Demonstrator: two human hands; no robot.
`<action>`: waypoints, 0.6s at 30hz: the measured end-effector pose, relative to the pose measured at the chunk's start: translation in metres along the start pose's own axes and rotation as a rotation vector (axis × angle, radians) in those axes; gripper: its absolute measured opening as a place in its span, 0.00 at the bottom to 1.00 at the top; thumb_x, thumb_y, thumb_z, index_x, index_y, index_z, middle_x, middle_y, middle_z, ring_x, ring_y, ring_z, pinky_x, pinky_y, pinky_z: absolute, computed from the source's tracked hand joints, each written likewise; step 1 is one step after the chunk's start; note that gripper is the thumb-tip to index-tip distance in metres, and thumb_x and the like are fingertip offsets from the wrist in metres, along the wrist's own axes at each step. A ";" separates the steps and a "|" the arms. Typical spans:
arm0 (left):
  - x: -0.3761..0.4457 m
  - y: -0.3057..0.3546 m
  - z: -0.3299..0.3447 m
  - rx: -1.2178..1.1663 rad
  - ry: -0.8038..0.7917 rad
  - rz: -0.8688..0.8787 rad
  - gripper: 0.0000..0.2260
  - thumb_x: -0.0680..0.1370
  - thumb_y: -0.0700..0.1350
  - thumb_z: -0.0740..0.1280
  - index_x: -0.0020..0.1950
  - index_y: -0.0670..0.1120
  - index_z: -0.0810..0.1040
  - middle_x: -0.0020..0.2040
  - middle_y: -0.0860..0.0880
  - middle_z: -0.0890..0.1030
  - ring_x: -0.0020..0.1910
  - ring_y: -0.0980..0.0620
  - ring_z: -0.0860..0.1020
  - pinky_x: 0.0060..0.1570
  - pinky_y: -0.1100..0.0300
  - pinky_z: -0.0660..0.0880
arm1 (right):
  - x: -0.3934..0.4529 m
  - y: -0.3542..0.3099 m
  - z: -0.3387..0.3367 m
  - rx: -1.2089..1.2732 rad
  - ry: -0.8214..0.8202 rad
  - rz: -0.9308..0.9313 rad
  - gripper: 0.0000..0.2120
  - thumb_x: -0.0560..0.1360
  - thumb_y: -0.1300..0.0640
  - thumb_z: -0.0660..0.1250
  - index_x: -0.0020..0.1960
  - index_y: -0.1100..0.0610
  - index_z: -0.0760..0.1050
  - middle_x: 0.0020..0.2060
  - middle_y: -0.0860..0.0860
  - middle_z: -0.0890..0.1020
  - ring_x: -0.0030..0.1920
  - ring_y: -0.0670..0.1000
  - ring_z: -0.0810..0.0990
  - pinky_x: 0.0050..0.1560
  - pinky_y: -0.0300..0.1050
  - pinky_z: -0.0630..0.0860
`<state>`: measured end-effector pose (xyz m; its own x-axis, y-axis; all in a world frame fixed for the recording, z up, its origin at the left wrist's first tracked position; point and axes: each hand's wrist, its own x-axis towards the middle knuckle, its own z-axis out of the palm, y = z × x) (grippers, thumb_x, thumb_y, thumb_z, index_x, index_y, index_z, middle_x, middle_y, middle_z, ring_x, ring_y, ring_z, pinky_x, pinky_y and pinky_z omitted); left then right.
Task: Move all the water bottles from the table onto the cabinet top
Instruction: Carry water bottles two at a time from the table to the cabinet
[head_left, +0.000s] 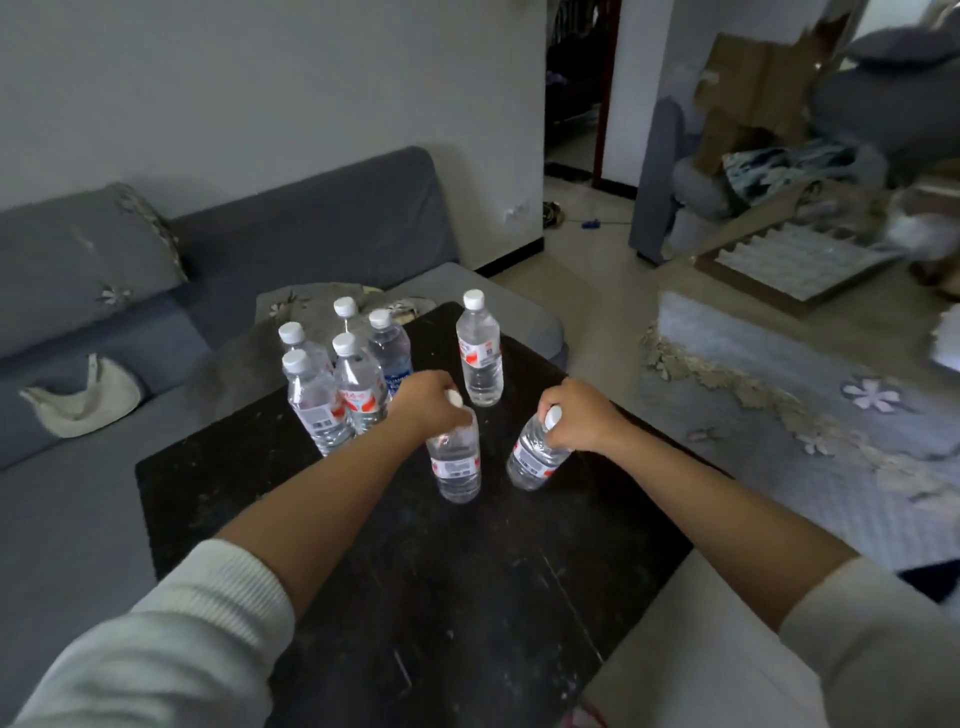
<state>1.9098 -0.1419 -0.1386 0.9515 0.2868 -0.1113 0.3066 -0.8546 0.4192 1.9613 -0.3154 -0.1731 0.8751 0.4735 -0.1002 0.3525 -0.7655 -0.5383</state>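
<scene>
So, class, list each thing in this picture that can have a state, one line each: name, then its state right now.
left hand: grips the neck of the left bottle
right hand: grips the neck of the right bottle
left bottle: capped, upright
right bottle: capped, tilted
lone bottle: capped, upright, untouched, on the table
cluster of five bottles: capped, upright, untouched
sofa cushion: leaning on the backrest

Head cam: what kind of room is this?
Most likely a home living room: a grey sofa with cushions, a dark low table holding water bottles, and a doorway leading to another room.
</scene>
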 end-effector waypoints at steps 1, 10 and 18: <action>-0.010 0.002 0.000 -0.020 0.002 0.049 0.15 0.72 0.44 0.71 0.56 0.40 0.77 0.56 0.42 0.80 0.56 0.45 0.78 0.51 0.57 0.73 | -0.014 -0.001 0.004 0.011 0.037 0.033 0.11 0.67 0.66 0.70 0.48 0.61 0.80 0.49 0.56 0.77 0.50 0.55 0.76 0.35 0.34 0.66; -0.112 0.047 0.030 -0.078 -0.204 0.496 0.11 0.70 0.41 0.73 0.49 0.37 0.80 0.45 0.44 0.79 0.48 0.47 0.77 0.44 0.58 0.71 | -0.205 0.004 -0.001 0.117 0.257 0.469 0.12 0.69 0.65 0.70 0.52 0.62 0.80 0.46 0.56 0.78 0.48 0.54 0.76 0.42 0.40 0.67; -0.239 0.140 0.107 0.059 -0.567 0.947 0.09 0.68 0.40 0.74 0.42 0.43 0.75 0.43 0.46 0.75 0.44 0.50 0.73 0.43 0.62 0.67 | -0.411 0.023 0.015 0.116 0.440 0.882 0.13 0.68 0.63 0.71 0.52 0.60 0.80 0.37 0.49 0.73 0.58 0.55 0.76 0.42 0.39 0.68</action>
<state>1.7274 -0.3761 -0.1500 0.6711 -0.7214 -0.1711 -0.5653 -0.6472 0.5114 1.6050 -0.5207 -0.1574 0.8621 -0.4669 -0.1969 -0.4978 -0.7077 -0.5014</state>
